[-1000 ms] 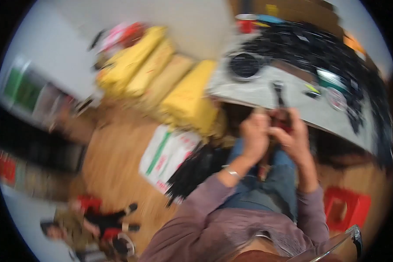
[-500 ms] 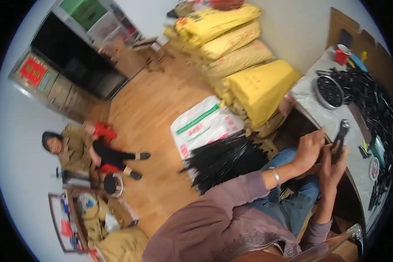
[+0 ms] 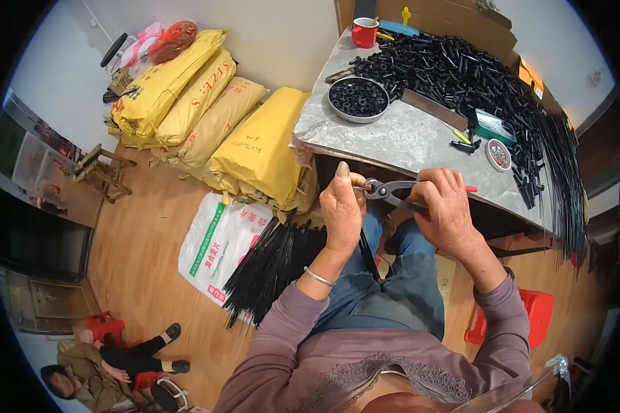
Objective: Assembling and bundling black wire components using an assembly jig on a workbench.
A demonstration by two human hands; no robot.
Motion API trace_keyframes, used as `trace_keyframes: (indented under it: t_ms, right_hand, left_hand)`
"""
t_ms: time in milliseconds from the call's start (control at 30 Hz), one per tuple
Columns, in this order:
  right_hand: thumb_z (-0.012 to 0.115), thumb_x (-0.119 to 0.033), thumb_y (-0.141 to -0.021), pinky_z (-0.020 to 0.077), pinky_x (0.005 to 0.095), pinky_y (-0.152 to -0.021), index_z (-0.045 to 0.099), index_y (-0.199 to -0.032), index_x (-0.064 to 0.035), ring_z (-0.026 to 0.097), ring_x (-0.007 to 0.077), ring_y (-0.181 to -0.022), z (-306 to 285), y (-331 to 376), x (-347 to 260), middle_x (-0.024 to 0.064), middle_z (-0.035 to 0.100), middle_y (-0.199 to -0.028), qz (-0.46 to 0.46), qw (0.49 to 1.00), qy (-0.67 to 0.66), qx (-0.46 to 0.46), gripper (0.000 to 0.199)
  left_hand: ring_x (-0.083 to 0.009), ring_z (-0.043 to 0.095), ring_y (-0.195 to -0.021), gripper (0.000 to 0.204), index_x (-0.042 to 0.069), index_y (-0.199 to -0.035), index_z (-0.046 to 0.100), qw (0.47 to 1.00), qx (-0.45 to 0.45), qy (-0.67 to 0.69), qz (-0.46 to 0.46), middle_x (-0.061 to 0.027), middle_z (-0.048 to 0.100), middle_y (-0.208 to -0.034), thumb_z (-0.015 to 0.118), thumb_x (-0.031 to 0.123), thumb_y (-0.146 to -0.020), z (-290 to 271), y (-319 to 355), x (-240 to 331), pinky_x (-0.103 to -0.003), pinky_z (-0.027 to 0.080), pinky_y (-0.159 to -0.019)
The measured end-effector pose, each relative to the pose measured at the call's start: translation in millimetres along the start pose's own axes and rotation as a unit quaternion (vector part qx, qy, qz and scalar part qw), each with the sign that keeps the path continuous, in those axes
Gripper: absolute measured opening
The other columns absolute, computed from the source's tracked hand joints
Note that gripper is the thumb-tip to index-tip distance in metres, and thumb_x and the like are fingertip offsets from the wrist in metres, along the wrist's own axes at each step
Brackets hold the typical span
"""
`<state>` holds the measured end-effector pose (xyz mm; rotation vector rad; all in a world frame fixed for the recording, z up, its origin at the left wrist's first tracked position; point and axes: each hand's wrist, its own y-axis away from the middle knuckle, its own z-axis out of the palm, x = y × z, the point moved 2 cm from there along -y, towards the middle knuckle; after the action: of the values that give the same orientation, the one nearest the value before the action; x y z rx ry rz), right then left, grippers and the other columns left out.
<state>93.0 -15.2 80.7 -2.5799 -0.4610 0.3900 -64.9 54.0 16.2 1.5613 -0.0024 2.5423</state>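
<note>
My right hand [image 3: 446,210] is closed around the handles of a pair of pliers [image 3: 395,191], whose red handle end pokes out past the knuckles. The metal jaws point left and meet the fingers of my left hand [image 3: 341,210]. That hand has its thumb up and its fingers curled in a pinch beside the jaws. A thin bit shows between fingertips and jaws, too small to name. Both hands are above my lap, just off the table's front edge. A bundle of long black strips [image 3: 275,265] lies below my left forearm.
On the grey table [image 3: 399,141] are a heap of small black parts [image 3: 455,65], a round tray [image 3: 357,118] of black pieces and a red mug [image 3: 364,33]. Yellow sacks [image 3: 255,148] are stacked at left. A red stool [image 3: 534,318] stands right. Another person [image 3: 93,372] sits lower left.
My view has swung right, toward the table. The pliers have tipped from upright to sideways, and their jaws now touch my left hand's fingers, which were apart from them before.
</note>
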Motion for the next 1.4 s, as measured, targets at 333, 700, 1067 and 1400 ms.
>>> trace_keyframes:
  t_ms: [333, 700, 1067, 1400]
  right_hand:
    - [0.064, -0.008, -0.066, 0.0364, 0.0382, -0.082, 0.054, -0.091, -0.0112, 0.051, 0.0248, -0.091, -15.3, -1.9, -1.5, 0.0067, 0.053, -0.099, -0.065, 0.991, 0.116, -0.010, 0.026]
    - [0.057, -0.005, -0.088, 0.0463, 0.0284, -0.047, 0.046, -0.104, -0.0035, 0.059, 0.0183, -0.051, -2.5, 22.8, -3.4, 0.0091, 0.057, -0.062, 0.293, 0.766, -0.507, -0.264, 0.020]
    - [0.051, -0.005, -0.088, 0.0480, 0.0259, -0.061, 0.052, -0.111, 0.0004, 0.058, 0.0152, -0.070, -13.8, 30.3, -1.0, 0.0083, 0.059, -0.089, 0.115, 0.940, -0.277, -0.161, 0.024]
    - [0.060, -0.007, -0.079, 0.0435, 0.0266, -0.046, 0.050, -0.099, -0.0035, 0.055, 0.0157, -0.050, -7.0, 24.0, -19.4, 0.0074, 0.058, -0.070, 0.307, 0.758, -0.386, -0.427, 0.023]
  left_hand:
    - [-0.0039, 0.037, -0.042, 0.053, 0.004, -0.070, 0.056, 1.000, -0.007, -0.010, 0.012, 0.0036, 0.043, -0.052, 0.043, 0.047, -0.097, 7.6, 7.1, -2.1, -0.021, 0.027, -0.039]
    - [-0.0037, 0.037, -0.044, 0.058, 0.003, -0.067, 0.058, 0.996, -0.047, -0.060, 0.035, 0.0039, 0.043, -0.052, 0.040, 0.048, -0.098, 6.3, 3.6, 2.3, -0.021, 0.028, -0.041]
    - [-0.0069, 0.036, -0.039, 0.069, 0.002, -0.068, 0.057, 0.988, -0.063, -0.057, 0.128, -0.0009, 0.041, -0.045, 0.026, 0.055, -0.099, 0.8, -6.9, 6.2, -0.024, 0.027, -0.039]
    - [-0.0081, 0.042, -0.039, 0.062, 0.004, -0.066, 0.057, 0.936, -0.013, -0.201, 0.289, 0.0001, 0.043, -0.047, 0.024, 0.043, -0.101, -21.2, -5.6, -11.7, -0.023, 0.033, -0.040]
